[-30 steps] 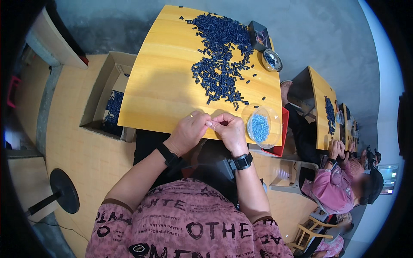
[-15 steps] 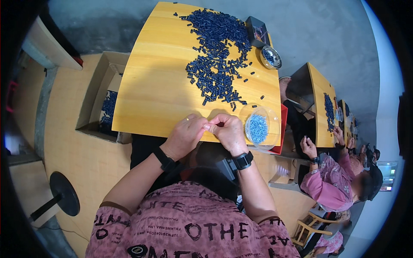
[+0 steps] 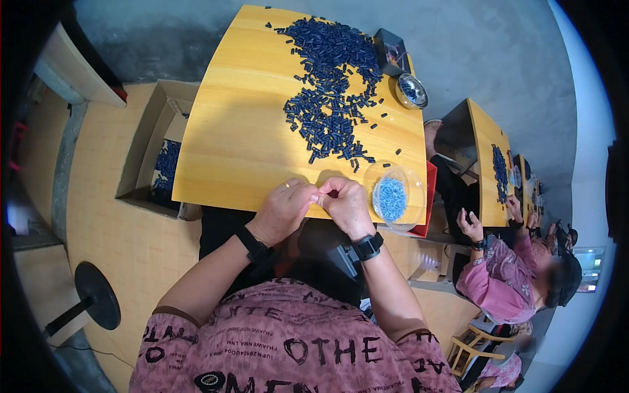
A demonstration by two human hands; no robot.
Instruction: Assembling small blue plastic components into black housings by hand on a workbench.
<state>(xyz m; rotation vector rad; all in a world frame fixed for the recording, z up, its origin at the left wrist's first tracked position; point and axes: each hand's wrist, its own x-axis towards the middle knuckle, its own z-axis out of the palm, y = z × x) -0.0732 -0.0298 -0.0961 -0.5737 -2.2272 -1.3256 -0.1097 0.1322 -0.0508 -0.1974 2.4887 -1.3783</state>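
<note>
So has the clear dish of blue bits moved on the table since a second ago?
No. The clear dish of blue bits sits at the same near right corner of the yellow table, just right of the right hand.

The surface (image 3: 229, 150) fills the upper middle of the frame. A heap of small parts (image 3: 331, 85) runs down its right half. At its lower right corner sits a dish (image 3: 391, 196) with pieces in it. Both hands (image 3: 314, 206) meet at its lower edge, just left of the dish. A bowl (image 3: 411, 90) and a small box (image 3: 391, 52) stand at its upper right edge. A carton (image 3: 154, 157) lies on the floor to its left.
</note>
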